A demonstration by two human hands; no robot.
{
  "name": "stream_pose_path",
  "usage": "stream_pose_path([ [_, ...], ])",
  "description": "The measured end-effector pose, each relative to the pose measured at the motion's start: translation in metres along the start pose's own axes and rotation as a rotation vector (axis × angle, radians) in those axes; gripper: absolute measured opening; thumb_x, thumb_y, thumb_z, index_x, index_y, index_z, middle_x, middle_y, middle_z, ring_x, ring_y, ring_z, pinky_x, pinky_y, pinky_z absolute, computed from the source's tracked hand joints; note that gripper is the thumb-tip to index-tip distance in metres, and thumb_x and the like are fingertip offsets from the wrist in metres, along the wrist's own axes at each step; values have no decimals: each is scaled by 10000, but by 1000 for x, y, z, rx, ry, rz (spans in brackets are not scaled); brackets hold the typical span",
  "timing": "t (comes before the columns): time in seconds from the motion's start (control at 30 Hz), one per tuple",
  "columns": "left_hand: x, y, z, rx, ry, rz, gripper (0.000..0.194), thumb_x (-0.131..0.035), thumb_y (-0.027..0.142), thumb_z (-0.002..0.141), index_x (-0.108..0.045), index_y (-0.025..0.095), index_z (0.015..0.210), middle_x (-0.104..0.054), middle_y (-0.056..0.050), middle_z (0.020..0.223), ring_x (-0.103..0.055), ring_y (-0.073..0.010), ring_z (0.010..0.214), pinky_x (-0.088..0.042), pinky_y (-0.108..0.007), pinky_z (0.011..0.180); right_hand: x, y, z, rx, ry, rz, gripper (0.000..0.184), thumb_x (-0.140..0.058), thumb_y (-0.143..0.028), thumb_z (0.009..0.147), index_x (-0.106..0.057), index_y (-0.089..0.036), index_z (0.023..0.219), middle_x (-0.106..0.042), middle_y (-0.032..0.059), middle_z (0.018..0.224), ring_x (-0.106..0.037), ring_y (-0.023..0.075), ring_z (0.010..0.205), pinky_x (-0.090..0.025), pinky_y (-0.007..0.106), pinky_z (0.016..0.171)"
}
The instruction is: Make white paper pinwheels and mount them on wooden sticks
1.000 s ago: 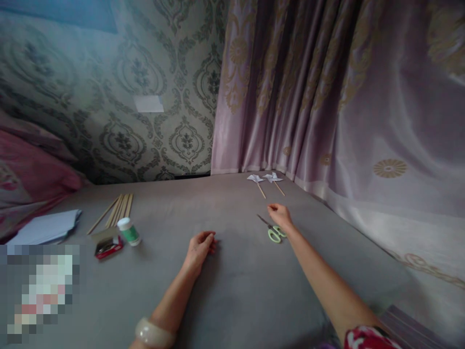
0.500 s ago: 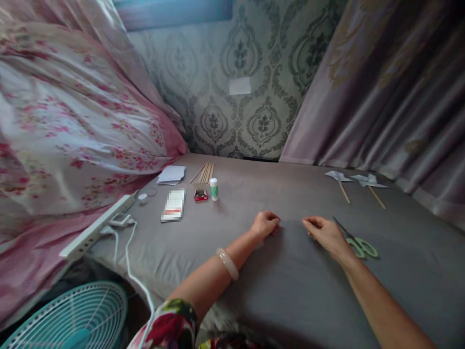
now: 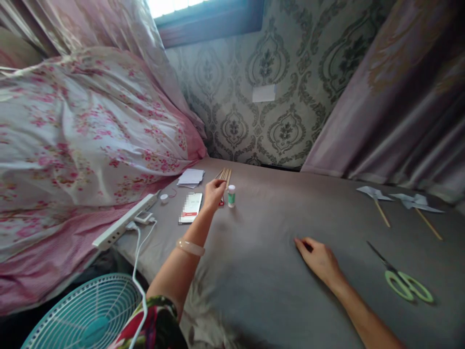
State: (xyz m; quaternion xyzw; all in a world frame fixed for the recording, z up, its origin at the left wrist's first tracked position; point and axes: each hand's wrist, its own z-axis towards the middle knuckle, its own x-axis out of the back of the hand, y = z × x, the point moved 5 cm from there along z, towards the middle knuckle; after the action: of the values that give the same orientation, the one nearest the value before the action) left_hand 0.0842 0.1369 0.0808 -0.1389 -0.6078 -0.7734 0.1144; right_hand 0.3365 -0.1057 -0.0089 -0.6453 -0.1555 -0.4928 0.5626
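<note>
My left hand (image 3: 213, 192) is stretched out to the far side of the grey sheet (image 3: 276, 291), fingers curled down over a small red box (image 3: 221, 203) at the near end of a bundle of wooden sticks (image 3: 225, 174). What the fingers hold, if anything, is hidden. A small white bottle with a green label (image 3: 231, 196) stands just right of that hand. My right hand (image 3: 319, 258) lies loosely on the sheet nearer to me, holding nothing. Green-handled scissors (image 3: 403, 282) lie to its right.
Two paper pinwheels on sticks (image 3: 375, 196) (image 3: 416, 202) lie at the far right by the curtain. A paper stack (image 3: 191, 177), a phone (image 3: 191, 207), a white power strip (image 3: 125, 225) with cables, floral bedding (image 3: 83, 140) and a teal fan (image 3: 83, 317) fill the left.
The view has swung left. My left hand has reached forward from the middle of the sheet to the sticks and red box. My right hand has drawn away from the scissors.
</note>
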Motion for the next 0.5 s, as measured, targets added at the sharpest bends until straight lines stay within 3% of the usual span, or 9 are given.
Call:
stream_pose_path([
  [0.13,42,-33,46,40,189,204,332,-480,206,746,-686,87,977,-705,-118,944,-622,-227,919,-451,-315,833,0,0,-3,-12,33,12,440,-396,-554,827,-656,-217,713,-695,63,704,-648,224,667,-436,294,629],
  [0.23,63,-48,75,68,242,350,346,-484,160,730,-671,84,1011,-688,-146,1045,-594,-253,1022,-411,-340,912,0,0,-4,-22,48,12,422,-406,-549,824,-649,-225,703,-692,59,697,-645,220,652,-436,292,616],
  [0.33,72,-56,101,80,233,469,364,-506,158,706,-667,62,1019,-680,-174,1060,-595,-272,1028,-406,-336,915,-1,0,-4,-20,58,8,407,-412,-542,827,-646,-238,694,-690,51,682,-641,213,623,-433,291,597],
  [0.5,69,-65,134,60,152,607,356,-549,199,700,-672,88,1015,-665,-154,1117,-578,-274,1074,-397,-309,932,-2,2,-4,-22,78,25,402,-410,-566,819,-621,-259,668,-686,47,672,-632,208,591,-433,288,570],
])
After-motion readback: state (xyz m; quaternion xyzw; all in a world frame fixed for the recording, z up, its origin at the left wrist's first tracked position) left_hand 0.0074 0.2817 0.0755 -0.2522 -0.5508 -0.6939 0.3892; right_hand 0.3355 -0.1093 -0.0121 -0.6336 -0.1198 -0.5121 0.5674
